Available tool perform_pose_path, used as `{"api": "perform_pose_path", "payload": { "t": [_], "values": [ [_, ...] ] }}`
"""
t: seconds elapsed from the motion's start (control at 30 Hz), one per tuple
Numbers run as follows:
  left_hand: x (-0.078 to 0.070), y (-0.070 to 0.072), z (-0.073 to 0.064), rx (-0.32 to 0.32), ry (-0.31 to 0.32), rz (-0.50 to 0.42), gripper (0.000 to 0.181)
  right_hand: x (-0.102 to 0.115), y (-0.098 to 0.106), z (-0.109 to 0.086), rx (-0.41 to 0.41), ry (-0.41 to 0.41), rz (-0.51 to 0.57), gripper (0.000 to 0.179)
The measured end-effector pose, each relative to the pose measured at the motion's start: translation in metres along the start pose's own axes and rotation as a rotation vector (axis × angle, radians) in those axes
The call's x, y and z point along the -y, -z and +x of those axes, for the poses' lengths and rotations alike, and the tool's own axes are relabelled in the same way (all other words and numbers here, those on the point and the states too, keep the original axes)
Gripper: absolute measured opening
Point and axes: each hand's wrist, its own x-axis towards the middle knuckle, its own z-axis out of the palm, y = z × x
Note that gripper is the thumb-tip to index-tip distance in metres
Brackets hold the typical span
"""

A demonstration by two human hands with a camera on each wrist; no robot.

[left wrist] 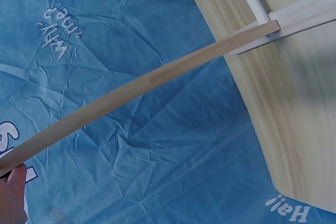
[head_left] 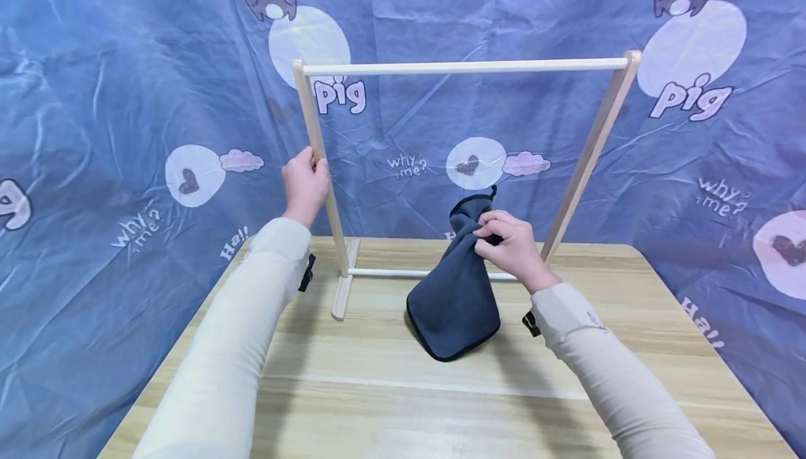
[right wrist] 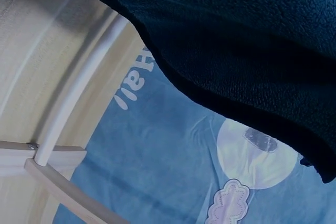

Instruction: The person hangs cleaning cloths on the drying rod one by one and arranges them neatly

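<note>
A dark grey towel [head_left: 450,298] with black edging hangs from my right hand [head_left: 506,242], which pinches it near its upper part. A small black loop sticks up from the towel's top corner, and its lower edge is close to the tabletop. In the right wrist view the fuzzy towel [right wrist: 236,40] fills the upper right, and no fingers show there. My left hand [head_left: 306,182] grips the left upright of a wooden rack [head_left: 466,67] at mid-height. Part of that hand [left wrist: 13,198] shows in the left wrist view beside the wooden upright [left wrist: 121,95].
The rack stands on a wooden table [head_left: 409,410], with a white lower bar [head_left: 384,273] behind the towel and a left foot [head_left: 341,298] on the surface. Behind the table hangs a blue printed cloth [head_left: 126,95].
</note>
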Motion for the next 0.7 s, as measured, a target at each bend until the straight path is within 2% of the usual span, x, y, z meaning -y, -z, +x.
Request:
{"api": "perform_pose_path", "payload": {
  "t": [0.37,0.7],
  "values": [
    [-0.001,0.000,0.000,-0.005,-0.015,0.007,0.015,0.002,0.006,0.010,-0.021,0.041,0.010,0.016],
    [0.002,-0.001,0.001,-0.018,-0.035,-0.017,0.013,0.006,0.012,0.021,-0.024,0.069,-0.023,0.012]
  ]
}}
